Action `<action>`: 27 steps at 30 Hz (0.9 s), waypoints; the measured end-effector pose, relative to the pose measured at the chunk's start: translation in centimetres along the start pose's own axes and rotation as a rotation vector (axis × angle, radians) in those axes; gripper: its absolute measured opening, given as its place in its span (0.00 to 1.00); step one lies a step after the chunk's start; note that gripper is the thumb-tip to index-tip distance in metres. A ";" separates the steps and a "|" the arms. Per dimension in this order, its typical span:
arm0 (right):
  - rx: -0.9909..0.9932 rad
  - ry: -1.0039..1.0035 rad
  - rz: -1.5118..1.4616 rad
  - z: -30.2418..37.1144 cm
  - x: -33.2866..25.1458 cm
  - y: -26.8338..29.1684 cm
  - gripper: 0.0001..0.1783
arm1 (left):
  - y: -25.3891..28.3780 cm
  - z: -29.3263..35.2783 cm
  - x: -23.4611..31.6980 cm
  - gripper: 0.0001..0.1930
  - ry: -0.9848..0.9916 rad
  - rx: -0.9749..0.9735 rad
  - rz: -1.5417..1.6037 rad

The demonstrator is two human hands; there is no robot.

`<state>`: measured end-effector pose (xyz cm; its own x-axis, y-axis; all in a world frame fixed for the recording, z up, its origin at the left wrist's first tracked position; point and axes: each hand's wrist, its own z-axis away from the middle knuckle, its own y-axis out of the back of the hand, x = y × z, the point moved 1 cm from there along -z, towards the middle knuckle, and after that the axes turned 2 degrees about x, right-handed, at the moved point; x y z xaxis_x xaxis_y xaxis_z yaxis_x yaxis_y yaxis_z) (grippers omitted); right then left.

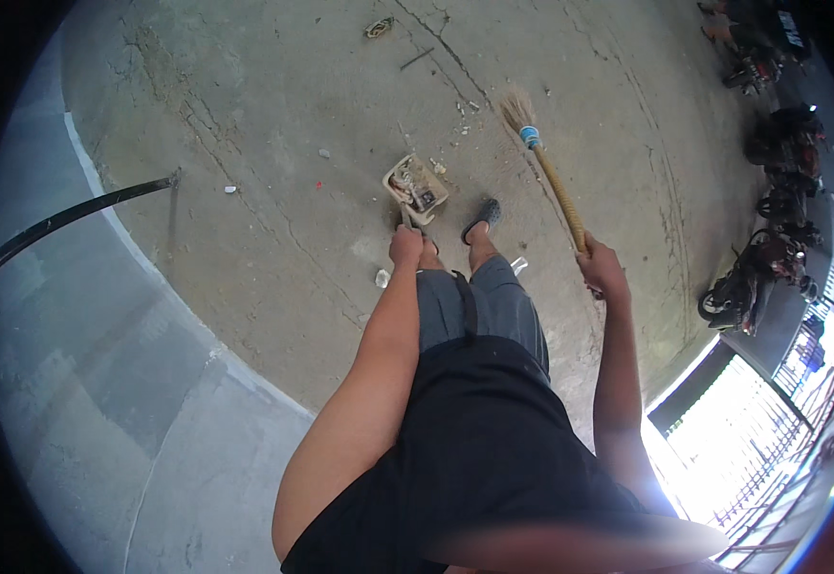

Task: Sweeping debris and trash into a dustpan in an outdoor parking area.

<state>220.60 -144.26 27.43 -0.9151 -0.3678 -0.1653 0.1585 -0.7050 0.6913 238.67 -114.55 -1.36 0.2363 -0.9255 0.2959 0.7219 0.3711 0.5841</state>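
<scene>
My right hand [603, 267] is closed around the upper end of a broom [559, 184] with a wrapped yellowish handle, a blue band and pale bristles. The broom slants forward and left, its bristles near the concrete floor; whether they touch it I cannot tell. In my left hand [406, 246] is the handle of a beige, box-shaped dustpan [439, 200], in front of my feet. Mixed debris [415, 185] lies inside it. The fingers of my left hand are partly hidden.
Small rubble [462, 124] lies beyond the dustpan, with a stick [417, 58] and a coiled scrap [379, 27] farther off. A black pole [82, 212] and grey wall [140, 354] are at left. Motorcycles [744, 287] line the right, near a barred gate [771, 421].
</scene>
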 end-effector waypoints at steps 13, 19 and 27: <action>-0.542 -0.084 0.013 10.8 -4.3 -0.7 0.33 | -2.8 -2.0 -2.1 0.22 -0.011 -0.042 -0.052; -0.488 -0.145 -0.112 12.8 2.8 1.8 0.35 | -3.0 0.1 0.5 0.23 0.045 -0.082 -0.018; -0.309 -0.153 -0.238 8.7 11.2 9.4 0.37 | -5.1 0.9 -0.9 0.22 0.048 -0.004 0.036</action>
<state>208.63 -149.76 38.20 -0.9805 -0.0947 -0.1720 0.0187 -0.9169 0.3987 234.19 -115.49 -3.88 0.2936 -0.9141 0.2799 0.7147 0.4043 0.5707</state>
